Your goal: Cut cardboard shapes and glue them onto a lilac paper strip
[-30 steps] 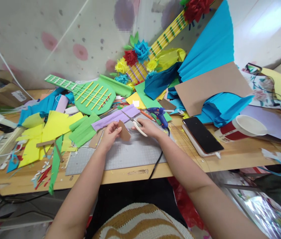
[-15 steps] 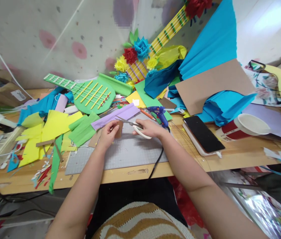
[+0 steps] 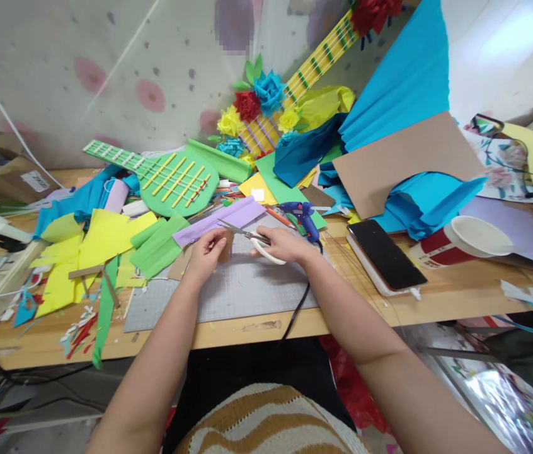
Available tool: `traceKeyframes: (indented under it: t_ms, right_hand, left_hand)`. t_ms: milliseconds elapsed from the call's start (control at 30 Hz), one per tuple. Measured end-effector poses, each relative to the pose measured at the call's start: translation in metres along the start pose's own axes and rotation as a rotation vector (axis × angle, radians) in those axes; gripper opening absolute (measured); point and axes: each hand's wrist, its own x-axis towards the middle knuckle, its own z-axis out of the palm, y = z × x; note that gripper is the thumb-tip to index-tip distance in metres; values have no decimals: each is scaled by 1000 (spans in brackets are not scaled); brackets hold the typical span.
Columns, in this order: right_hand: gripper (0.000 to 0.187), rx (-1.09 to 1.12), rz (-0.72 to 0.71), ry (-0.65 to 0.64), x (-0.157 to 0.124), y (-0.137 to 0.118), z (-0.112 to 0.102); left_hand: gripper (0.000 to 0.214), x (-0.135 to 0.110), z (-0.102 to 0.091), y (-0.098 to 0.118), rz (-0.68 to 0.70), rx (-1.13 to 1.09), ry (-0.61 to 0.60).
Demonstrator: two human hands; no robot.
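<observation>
My right hand (image 3: 281, 242) grips a pair of scissors (image 3: 269, 252) with white handles, their blades apart and pointing left. My left hand (image 3: 207, 253) is pinched around a small piece of brown cardboard (image 3: 227, 247), close to the blades. Both hands are over a grey cutting mat (image 3: 257, 290). Just beyond the fingers lies a strip of purple crepe paper (image 3: 229, 217). A blue glue gun (image 3: 305, 217) rests right behind my right hand.
A green paper lute (image 3: 181, 180) and a yellow flowered guitar (image 3: 266, 129) stand at the back. Yellow paper (image 3: 101, 239) and green crepe paper (image 3: 160, 249) lie left. A phone (image 3: 384, 252), a paper cup (image 3: 460, 243) and cut cardboard (image 3: 403, 157) are on the right.
The scissors have shifted very slightly left in my right hand. My left hand and the other things look the same.
</observation>
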Motion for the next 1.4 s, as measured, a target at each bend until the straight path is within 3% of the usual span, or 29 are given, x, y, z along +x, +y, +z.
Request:
traceKeyframes:
  t_ms: [400,667,833,967,1167,1267,1400]
  right_hand:
    - [40,122,35,74,2,4,0]
    - [37,109,57,91,6,8,6]
    - [36,65,71,89,8,9,7]
    - [36,32,62,118,7,8,6]
    - [37,109,93,215,8,7,7]
    - [39,344,90,218,10,3,12]
    - [43,793,44,102,14,-7,24]
  left_hand:
    - [27,-1,2,1,-33,-20,11]
    - [35,-5,5,14,-271,-327,-39]
    - [35,-5,4,14,-340,-417,-34]
    - [33,-2,2,12,-350,-446,18]
    - [32,1,-2,10,-298,-317,80]
    - [34,-3,-3,13,-235,-212,-45]
    - [49,-9,2,18,-156,-67,-273]
